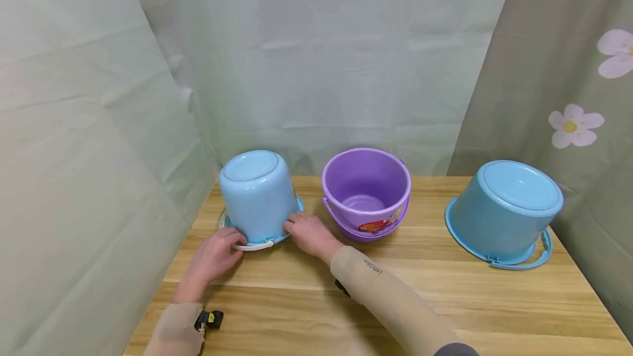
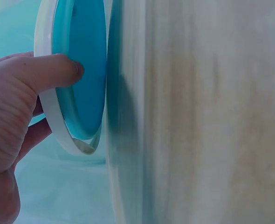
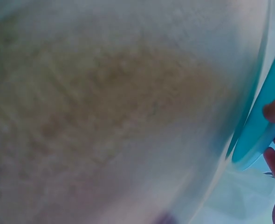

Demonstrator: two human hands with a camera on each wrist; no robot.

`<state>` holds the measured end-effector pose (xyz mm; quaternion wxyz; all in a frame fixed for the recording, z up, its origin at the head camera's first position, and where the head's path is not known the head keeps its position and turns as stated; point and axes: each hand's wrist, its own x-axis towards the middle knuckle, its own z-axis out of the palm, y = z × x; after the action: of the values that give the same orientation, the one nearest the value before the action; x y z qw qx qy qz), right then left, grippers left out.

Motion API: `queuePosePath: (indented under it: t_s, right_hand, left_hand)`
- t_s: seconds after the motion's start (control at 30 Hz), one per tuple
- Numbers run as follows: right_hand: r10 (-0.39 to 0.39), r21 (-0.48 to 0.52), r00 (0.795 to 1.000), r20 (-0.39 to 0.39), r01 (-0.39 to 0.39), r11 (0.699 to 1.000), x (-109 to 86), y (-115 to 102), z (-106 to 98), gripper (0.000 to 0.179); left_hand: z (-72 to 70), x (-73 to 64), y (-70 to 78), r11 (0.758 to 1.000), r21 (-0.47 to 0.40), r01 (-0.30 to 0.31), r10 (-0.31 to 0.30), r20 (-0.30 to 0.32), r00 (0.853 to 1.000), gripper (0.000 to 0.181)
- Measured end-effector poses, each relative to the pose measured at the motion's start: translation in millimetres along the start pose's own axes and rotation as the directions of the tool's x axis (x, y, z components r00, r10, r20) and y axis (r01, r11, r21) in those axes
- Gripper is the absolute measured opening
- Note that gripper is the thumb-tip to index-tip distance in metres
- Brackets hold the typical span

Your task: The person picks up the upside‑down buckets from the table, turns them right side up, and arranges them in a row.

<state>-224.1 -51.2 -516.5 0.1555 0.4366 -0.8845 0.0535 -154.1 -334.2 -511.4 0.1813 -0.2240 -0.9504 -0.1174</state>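
A light blue bucket (image 1: 257, 196) with a white handle (image 1: 254, 246) is upside down at the left of the table in the head view, its base tilted up toward the camera. My left hand (image 1: 215, 254) grips its near left rim; in the left wrist view the thumb (image 2: 65, 72) lies on the inner side of the blue rim (image 2: 88, 102), with fingers behind the white handle. My right hand (image 1: 311, 233) holds the rim on the right side, thumb (image 3: 273, 111) inside the bucket in the right wrist view. The rim's front edge is raised off the table.
An upright purple bucket (image 1: 366, 180) with a red label stands just right of my right hand. Another blue bucket (image 1: 499, 224), upside down with its handle (image 1: 536, 260) toward the front, is at the far right. Cloth curtains (image 1: 316, 70) enclose the wooden table (image 1: 277, 312) behind and at both sides.
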Motion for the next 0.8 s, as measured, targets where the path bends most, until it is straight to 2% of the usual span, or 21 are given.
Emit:
queuePosePath:
  t_s: [0.17,0.27,0.5,0.67,0.8]
  right_hand:
    - [-0.001,0.022,1.000,-0.024,0.001,1.000,-0.2,2.0,-0.4,0.007]
    - [0.002,0.054,0.999,-0.052,0.001,0.999,-1.1,4.1,-2.7,0.009]
    - [-0.021,0.152,0.994,-0.109,0.038,0.988,-1.0,10.9,-8.5,0.010]
    - [-0.066,0.214,0.984,-0.164,0.100,0.972,-0.6,16.5,-9.3,0.010]
    - [-0.085,0.240,0.983,-0.165,0.124,0.963,-1.5,18.7,-10.5,0.010]
  left_hand:
    - [-2.6,1.1,1.6,1.000,0.003,0.021,-0.021,0.000,1.000,0.029]
    - [-5.6,2.1,2.4,1.000,-0.013,0.011,-0.012,-0.015,1.000,0.029]
    - [-11.2,1.8,-0.9,0.997,-0.040,-0.067,0.063,-0.103,0.993,0.034]
    - [-12.9,0.3,-3.6,0.994,-0.044,-0.101,0.095,-0.115,0.989,0.034]
    - [-14.0,-0.3,-5.2,0.989,-0.060,-0.134,0.126,-0.124,0.984,0.034]
